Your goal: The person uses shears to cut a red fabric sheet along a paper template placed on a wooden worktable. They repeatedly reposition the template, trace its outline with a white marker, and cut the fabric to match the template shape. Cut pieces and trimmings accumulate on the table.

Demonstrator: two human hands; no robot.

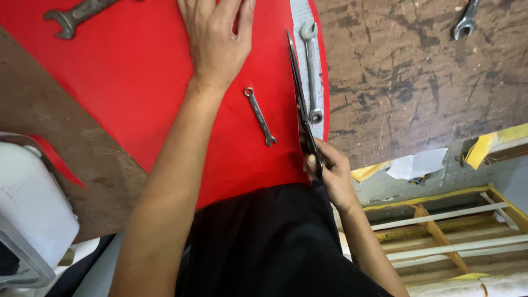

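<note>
A large red sheet (137,71) lies over a worn wooden workbench (418,71). My left hand (215,38) presses flat on the sheet near its far middle, fingers spread. My right hand (330,170) grips the handles of long black scissors (300,102) at the sheet's near right edge. The blades point away from me along that edge. A small wrench (260,116) lies on the red sheet between my hands. A longer wrench (312,71) rests on a grey strip just right of the blades.
A big wrench (74,16) sits on the sheet at the far left. Another wrench (465,22) lies on the bench at the far right. A white plastic container (30,203) stands at my left. A yellow-edged wooden frame (440,231) lies below the bench at right.
</note>
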